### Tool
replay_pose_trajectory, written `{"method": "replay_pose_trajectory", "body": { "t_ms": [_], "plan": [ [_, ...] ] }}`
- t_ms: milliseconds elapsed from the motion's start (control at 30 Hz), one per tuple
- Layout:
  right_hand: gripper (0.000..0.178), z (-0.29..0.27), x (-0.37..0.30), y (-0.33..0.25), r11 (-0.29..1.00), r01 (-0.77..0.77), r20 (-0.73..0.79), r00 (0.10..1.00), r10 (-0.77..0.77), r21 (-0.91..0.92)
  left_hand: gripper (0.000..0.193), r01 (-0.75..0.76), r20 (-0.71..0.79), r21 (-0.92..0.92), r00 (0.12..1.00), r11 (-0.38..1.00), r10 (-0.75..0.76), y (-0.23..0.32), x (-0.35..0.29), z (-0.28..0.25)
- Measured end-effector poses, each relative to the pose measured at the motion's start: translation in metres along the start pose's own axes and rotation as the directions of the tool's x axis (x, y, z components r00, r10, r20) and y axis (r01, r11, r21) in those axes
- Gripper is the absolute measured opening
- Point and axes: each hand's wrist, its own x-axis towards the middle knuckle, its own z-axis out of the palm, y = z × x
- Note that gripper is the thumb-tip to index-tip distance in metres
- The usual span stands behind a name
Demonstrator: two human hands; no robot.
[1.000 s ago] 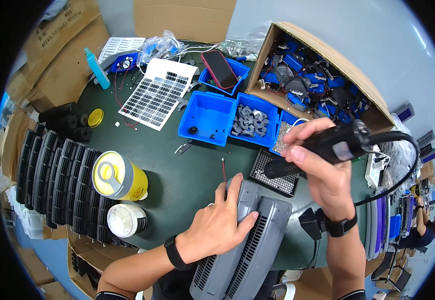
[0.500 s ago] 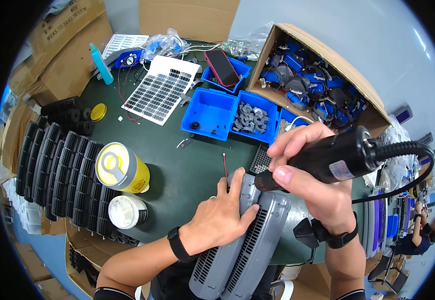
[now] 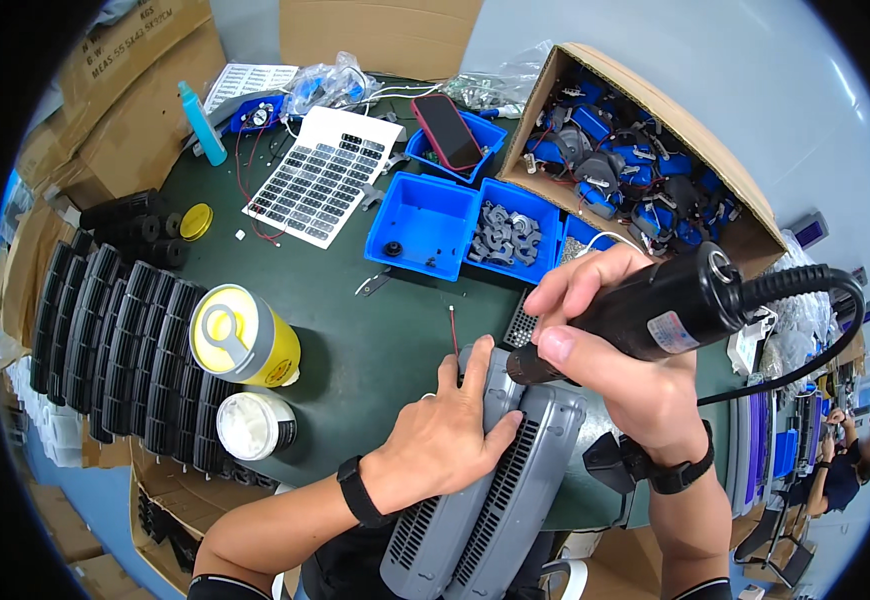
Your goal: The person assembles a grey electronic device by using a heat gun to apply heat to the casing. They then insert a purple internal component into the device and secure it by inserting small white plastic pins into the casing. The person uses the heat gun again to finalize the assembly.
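- Since the earlier frame I see my right hand (image 3: 610, 335) has brought the black corded electric screwdriver (image 3: 645, 315) down from above the perforated black tray (image 3: 522, 322); its tip now sits on the top end of the grey slatted plastic housing (image 3: 500, 480).
- My right hand is clenched around the screwdriver's barrel, thumb along its lower side, and the black cable loops away to the right.
- My left hand (image 3: 445, 440) has barely shifted: it lies flat on the housing, fingers spread and pressing it down, closed on nothing.
- The housing lies at the near edge of the dark green bench (image 3: 355, 340), slanting from my lap up towards the tray, with a thin red wire (image 3: 453, 328) just beyond its top end.
- To the left stand a yellow canister (image 3: 240, 340) and a white tub (image 3: 253, 425), beside rows of black slatted parts (image 3: 105, 350).
- Further back are blue plastic bins (image 3: 425, 225), one holding grey fittings, and a cardboard box of blue parts (image 3: 635, 160).
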Motion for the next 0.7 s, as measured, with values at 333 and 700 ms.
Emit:
{"method": "replay_pose_trajectory", "body": {
  "t_ms": [333, 700],
  "plan": [
    [0.024, -0.001, 0.004, -0.002, 0.999, -0.04, 0.089, 0.995, 0.037, 0.029, 0.09, 0.002, 0.023, 0.002, 1.0, 1.0, -0.002, 0.0, 0.001, -0.001],
    [0.028, -0.023, 0.027, 0.009, 0.968, -0.099, 0.429, 0.903, -0.01, 0.231, 0.089, 0.01, 0.041, 0.009, 0.999, 1.0, -0.011, -0.001, 0.003, 0.0]
  ]
}}
